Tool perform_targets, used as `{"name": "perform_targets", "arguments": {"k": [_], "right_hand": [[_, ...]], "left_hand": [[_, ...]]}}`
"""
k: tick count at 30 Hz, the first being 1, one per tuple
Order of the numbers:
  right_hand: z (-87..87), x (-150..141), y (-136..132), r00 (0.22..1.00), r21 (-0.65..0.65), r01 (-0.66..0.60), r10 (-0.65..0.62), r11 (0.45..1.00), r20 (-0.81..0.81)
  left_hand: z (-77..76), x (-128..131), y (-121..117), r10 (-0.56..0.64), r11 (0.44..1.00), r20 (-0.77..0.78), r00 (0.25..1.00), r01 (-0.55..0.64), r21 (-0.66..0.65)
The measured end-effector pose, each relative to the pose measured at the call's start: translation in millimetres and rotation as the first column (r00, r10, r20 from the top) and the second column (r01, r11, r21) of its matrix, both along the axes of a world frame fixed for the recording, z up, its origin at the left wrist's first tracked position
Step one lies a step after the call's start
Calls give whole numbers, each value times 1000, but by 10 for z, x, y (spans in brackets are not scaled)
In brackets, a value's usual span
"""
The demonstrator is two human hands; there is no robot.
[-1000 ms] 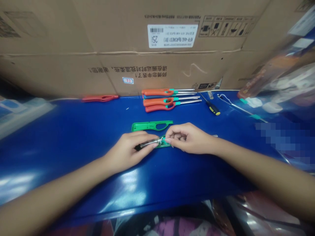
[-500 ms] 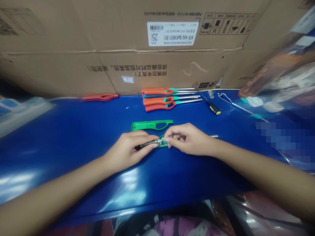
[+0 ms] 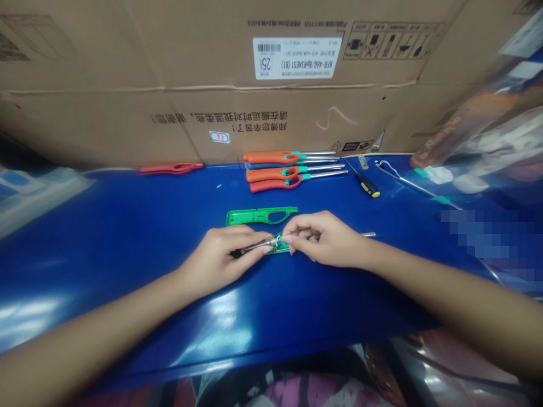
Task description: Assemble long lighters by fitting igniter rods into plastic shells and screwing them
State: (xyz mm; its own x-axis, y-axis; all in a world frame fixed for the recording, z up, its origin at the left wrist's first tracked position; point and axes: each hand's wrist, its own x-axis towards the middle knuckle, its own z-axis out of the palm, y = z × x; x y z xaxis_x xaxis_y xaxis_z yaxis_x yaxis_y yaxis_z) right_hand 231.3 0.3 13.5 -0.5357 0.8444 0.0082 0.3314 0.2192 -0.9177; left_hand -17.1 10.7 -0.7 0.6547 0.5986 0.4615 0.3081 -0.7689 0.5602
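Note:
My left hand (image 3: 223, 253) is closed around a slim, see-through lighter fuel tank (image 3: 257, 246), its narrow end pointing right. That end meets the open green lighter half-shell (image 3: 280, 250), which holds teal parts and a thin pale wire or tube. My right hand (image 3: 322, 238) is pinched over the shell's teal parts; its fingertips hide what they grip. A metal lighter rod (image 3: 370, 234) sticks out beyond my right wrist. Just behind my hands lies a second green half-shell (image 3: 244, 217), with a finger loop at its right end.
Several orange, red and blue lighters (image 3: 271, 174) lie stacked at the back. Left of them is a red shell (image 3: 169, 168); right, a black-yellow screwdriver (image 3: 368, 185) and a metal rod (image 3: 418, 189) with wire. A cardboard wall (image 3: 127, 124) borders the blue table (image 3: 169, 333). Plastic bags (image 3: 500, 147) stand right.
My right hand has shifted slightly left over the teal parts, and more of the metal rod shows beyond the wrist. My left hand stays nearly still with the fuel tank.

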Motion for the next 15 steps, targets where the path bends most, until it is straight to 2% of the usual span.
{"name": "perform_targets", "arguments": {"k": [15], "right_hand": [[-42, 0, 15, 1000, 48, 0, -1, 999, 18]], "left_hand": [[-14, 26, 6, 8, 1000, 12, 1000, -8, -18]]}}
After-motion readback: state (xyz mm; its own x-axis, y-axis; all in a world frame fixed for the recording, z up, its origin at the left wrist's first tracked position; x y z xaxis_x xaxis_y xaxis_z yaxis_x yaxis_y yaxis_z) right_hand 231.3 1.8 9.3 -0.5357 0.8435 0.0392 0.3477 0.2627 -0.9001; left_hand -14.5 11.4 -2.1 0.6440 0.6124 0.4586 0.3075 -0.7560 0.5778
